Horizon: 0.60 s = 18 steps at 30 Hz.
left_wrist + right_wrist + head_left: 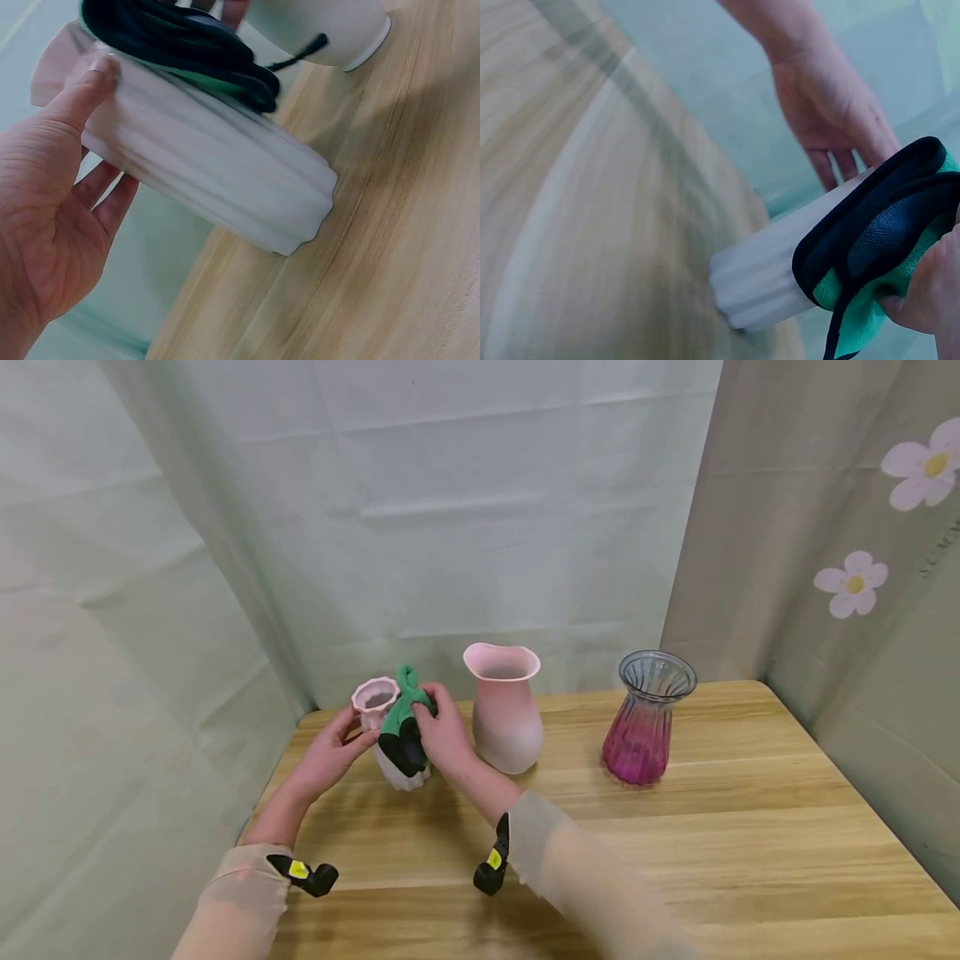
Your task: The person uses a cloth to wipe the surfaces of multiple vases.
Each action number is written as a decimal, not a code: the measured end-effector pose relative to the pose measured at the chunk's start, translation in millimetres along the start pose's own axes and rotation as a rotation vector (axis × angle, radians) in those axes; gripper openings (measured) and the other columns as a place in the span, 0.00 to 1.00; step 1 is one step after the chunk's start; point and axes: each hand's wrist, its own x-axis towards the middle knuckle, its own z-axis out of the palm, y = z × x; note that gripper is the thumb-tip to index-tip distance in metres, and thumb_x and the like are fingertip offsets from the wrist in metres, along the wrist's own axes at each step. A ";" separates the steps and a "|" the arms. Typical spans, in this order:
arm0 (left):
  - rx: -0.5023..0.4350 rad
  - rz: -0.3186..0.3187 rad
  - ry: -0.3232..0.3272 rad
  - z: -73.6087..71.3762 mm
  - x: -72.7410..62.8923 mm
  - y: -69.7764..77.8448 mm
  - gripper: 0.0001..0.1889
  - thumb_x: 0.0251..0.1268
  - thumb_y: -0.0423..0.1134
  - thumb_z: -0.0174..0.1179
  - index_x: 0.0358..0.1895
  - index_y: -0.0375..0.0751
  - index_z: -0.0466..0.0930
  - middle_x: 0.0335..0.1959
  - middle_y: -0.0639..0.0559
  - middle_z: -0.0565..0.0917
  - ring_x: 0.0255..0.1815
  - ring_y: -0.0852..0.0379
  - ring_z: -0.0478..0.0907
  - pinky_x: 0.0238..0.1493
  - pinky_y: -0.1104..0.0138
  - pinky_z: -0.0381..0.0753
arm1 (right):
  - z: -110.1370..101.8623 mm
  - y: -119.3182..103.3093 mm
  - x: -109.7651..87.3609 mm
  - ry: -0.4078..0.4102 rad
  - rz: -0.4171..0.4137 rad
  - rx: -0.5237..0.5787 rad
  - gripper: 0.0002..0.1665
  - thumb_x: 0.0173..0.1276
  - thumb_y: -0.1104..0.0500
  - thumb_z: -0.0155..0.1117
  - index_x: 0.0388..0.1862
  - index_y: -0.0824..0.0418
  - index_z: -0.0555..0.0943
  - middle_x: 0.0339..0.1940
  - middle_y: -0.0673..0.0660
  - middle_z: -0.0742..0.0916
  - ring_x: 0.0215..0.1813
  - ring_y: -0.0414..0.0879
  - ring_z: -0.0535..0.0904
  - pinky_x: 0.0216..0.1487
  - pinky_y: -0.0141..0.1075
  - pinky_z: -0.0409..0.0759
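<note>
At the table's far left, my left hand (330, 760) grips a small pale pink-and-white fluted vase (225, 157) just below its scalloped rim. My right hand (448, 739) pinches a bunched green cloth with black edging (408, 706) and holds it against the side of the vase. In the right wrist view the folded cloth (877, 232) covers part of the vase's upper body (761, 277). The vase leans slightly; whether its base touches the table, I cannot tell. Part of the left fingers is hidden behind the vase.
Close to the right hand stands a pink-to-white vase (506, 718) with a wavy flared mouth. A ribbed glass vase (641, 735), grey above and magenta below, is farther right on the wooden table (720, 835). Pale curtains (465, 527) hang behind and beside the table.
</note>
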 end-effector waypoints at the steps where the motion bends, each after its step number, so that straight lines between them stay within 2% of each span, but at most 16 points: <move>1: 0.004 0.004 0.000 -0.2 -0.2 -0.5 0.35 0.78 0.44 0.59 0.82 0.47 0.54 0.78 0.39 0.62 0.78 0.38 0.58 0.69 0.51 0.71 | 0.0 -2.8 0.8 -0.005 -0.006 -0.003 0.10 0.79 0.59 0.58 0.55 0.57 0.78 0.52 0.51 0.83 0.56 0.44 0.78 0.62 0.41 0.76; 6: 0.007 0.009 -0.001 -0.9 -0.1 -2.8 0.34 0.79 0.44 0.58 0.82 0.47 0.56 0.77 0.40 0.64 0.77 0.39 0.60 0.61 0.74 0.73 | -0.2 -9.2 1.6 -0.009 -0.013 -0.016 0.11 0.78 0.59 0.60 0.56 0.57 0.78 0.52 0.51 0.83 0.55 0.44 0.78 0.61 0.41 0.77; 8: 0.007 0.010 -0.002 -1.0 0.1 -2.8 0.34 0.79 0.44 0.58 0.82 0.47 0.56 0.77 0.40 0.64 0.77 0.39 0.59 0.59 0.76 0.72 | 0.1 -8.9 1.8 -0.005 -0.020 -0.023 0.13 0.77 0.60 0.61 0.57 0.57 0.79 0.52 0.52 0.84 0.55 0.45 0.78 0.61 0.41 0.77; 10: 0.014 0.010 0.002 -1.1 0.0 -2.7 0.34 0.79 0.43 0.58 0.82 0.47 0.56 0.78 0.40 0.63 0.77 0.39 0.59 0.62 0.71 0.73 | 0.6 -7.6 2.0 -0.002 -0.022 -0.034 0.14 0.76 0.60 0.62 0.58 0.58 0.80 0.53 0.52 0.85 0.56 0.45 0.79 0.61 0.41 0.78; 15: 0.016 0.001 -0.001 -1.4 -0.7 -1.7 0.35 0.79 0.43 0.57 0.82 0.48 0.54 0.79 0.40 0.61 0.78 0.39 0.58 0.69 0.49 0.70 | 1.6 -2.1 1.0 0.018 -0.020 -0.075 0.13 0.75 0.61 0.63 0.55 0.61 0.82 0.52 0.54 0.86 0.54 0.45 0.80 0.59 0.39 0.79; 18: 0.006 -0.004 -0.007 -1.1 -0.7 -1.5 0.35 0.79 0.44 0.58 0.83 0.50 0.53 0.79 0.41 0.61 0.78 0.39 0.57 0.69 0.44 0.68 | 1.7 1.6 -0.5 0.031 -0.027 -0.096 0.12 0.75 0.62 0.63 0.54 0.62 0.82 0.51 0.55 0.86 0.54 0.46 0.80 0.59 0.39 0.79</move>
